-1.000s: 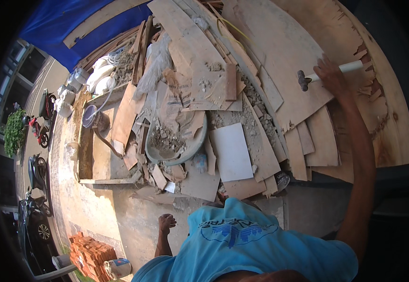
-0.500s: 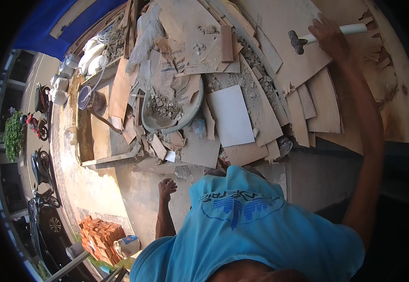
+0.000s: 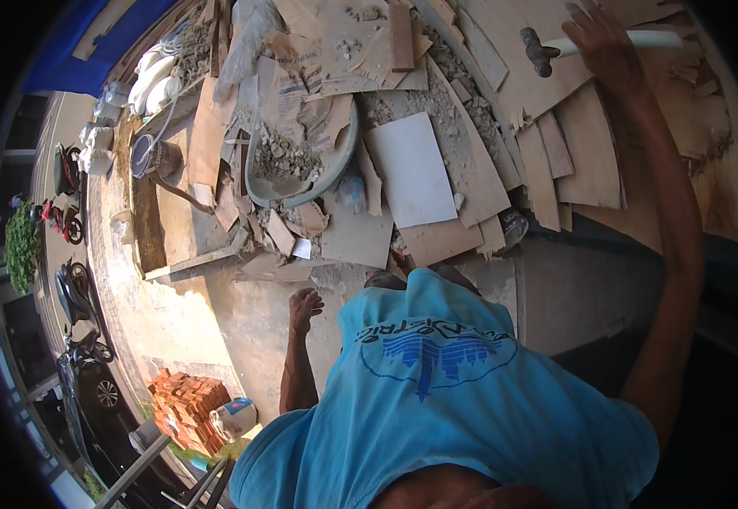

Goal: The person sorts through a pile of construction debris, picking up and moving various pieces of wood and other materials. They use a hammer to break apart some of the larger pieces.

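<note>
Since the earlier frame the rubble heap has slid up and right in view, and the right arm has stretched further over it. At far left, parked motorbikes and a stack of red bricks stand well apart. Next comes the left hand, hanging empty with fingers loosely curled above bare concrete. A debris-filled basin and a white tile lie among plywood scraps. Rightmost, the right hand wraps a white-handled hammer, whose dark head juts left of the fingers over the plywood.
</note>
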`<action>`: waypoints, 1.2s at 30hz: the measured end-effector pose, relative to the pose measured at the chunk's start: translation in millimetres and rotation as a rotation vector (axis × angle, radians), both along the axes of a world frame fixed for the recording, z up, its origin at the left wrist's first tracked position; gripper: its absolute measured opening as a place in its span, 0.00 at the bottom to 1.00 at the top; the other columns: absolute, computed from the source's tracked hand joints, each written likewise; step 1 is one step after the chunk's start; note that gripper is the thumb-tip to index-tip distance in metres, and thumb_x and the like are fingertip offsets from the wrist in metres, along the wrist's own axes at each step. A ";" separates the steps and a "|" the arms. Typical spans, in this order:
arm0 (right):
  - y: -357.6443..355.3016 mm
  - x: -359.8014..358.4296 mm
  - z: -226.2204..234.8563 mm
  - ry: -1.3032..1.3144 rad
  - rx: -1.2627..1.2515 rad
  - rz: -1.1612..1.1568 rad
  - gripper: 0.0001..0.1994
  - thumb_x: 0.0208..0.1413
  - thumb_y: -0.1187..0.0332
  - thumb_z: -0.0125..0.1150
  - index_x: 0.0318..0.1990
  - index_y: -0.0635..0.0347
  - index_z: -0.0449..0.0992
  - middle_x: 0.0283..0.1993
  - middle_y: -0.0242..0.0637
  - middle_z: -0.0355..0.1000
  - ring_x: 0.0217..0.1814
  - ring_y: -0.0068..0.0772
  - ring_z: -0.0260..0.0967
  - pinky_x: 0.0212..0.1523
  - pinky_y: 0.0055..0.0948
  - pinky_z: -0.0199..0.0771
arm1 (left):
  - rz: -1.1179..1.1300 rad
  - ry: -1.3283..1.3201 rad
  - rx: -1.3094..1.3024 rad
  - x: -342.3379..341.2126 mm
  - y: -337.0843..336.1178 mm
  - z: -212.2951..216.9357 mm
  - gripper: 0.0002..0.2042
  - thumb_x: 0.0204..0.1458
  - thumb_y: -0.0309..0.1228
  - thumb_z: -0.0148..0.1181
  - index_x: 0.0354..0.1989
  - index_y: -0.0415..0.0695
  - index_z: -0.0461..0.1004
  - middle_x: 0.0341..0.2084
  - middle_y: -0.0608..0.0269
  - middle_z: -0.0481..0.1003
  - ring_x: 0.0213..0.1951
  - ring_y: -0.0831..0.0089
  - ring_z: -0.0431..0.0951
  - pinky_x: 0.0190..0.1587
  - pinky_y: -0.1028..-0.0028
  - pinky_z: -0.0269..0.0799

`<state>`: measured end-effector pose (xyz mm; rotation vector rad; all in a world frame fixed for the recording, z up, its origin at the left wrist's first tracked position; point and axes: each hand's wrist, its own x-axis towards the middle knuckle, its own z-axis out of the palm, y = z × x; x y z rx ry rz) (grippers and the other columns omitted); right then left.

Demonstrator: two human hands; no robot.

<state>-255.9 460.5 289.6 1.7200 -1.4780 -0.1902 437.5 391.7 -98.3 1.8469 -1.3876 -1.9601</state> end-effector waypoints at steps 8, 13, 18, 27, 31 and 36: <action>19.3 108.8 -29.2 -0.620 0.198 -0.463 0.14 0.47 0.72 0.60 0.44 0.57 0.73 0.34 0.41 0.74 0.41 0.44 0.76 0.39 0.42 0.75 | -0.124 0.105 -0.133 -62.6 -9.3 39.5 0.25 0.54 0.41 0.60 0.53 0.34 0.68 0.38 0.54 0.76 0.36 0.69 0.78 0.38 0.71 0.74; 20.7 174.4 -135.3 -1.387 0.306 -0.506 0.24 0.43 0.69 0.62 0.52 0.57 0.71 0.35 0.50 0.76 0.40 0.54 0.75 0.43 0.46 0.73 | -0.390 0.465 -0.171 -194.1 -9.6 105.9 0.39 0.48 0.51 0.65 0.61 0.34 0.60 0.53 0.49 0.68 0.55 0.61 0.70 0.53 0.64 0.70; 1.5 263.8 -202.3 -1.656 0.456 -0.445 0.32 0.43 0.69 0.62 0.60 0.59 0.62 0.36 0.57 0.75 0.42 0.56 0.74 0.43 0.47 0.72 | -0.128 0.941 0.138 -272.4 7.3 132.2 0.35 0.51 0.51 0.63 0.59 0.36 0.63 0.56 0.46 0.67 0.57 0.57 0.68 0.61 0.62 0.62; -60.4 245.5 -262.7 -1.948 0.405 -0.100 0.24 0.50 0.68 0.58 0.56 0.63 0.69 0.40 0.48 0.76 0.37 0.40 0.76 0.39 0.33 0.76 | 0.523 0.874 0.011 -199.6 -20.5 94.6 0.21 0.56 0.37 0.61 0.50 0.36 0.67 0.46 0.43 0.73 0.47 0.55 0.76 0.53 0.56 0.73; -114.7 166.7 -307.6 -2.098 0.074 -0.310 0.23 0.46 0.68 0.62 0.51 0.66 0.72 0.43 0.51 0.76 0.43 0.41 0.76 0.45 0.32 0.73 | 0.507 0.239 -0.391 -93.0 -34.8 90.2 0.19 0.54 0.38 0.63 0.44 0.34 0.71 0.30 0.51 0.77 0.28 0.69 0.79 0.34 0.69 0.79; -179.5 83.1 -351.7 -1.838 -0.067 -0.577 0.28 0.47 0.61 0.63 0.54 0.68 0.70 0.51 0.56 0.72 0.55 0.49 0.71 0.55 0.38 0.68 | 0.440 -0.198 -0.455 76.1 13.7 66.3 0.09 0.51 0.34 0.61 0.30 0.40 0.72 0.19 0.67 0.70 0.20 0.81 0.70 0.23 0.80 0.69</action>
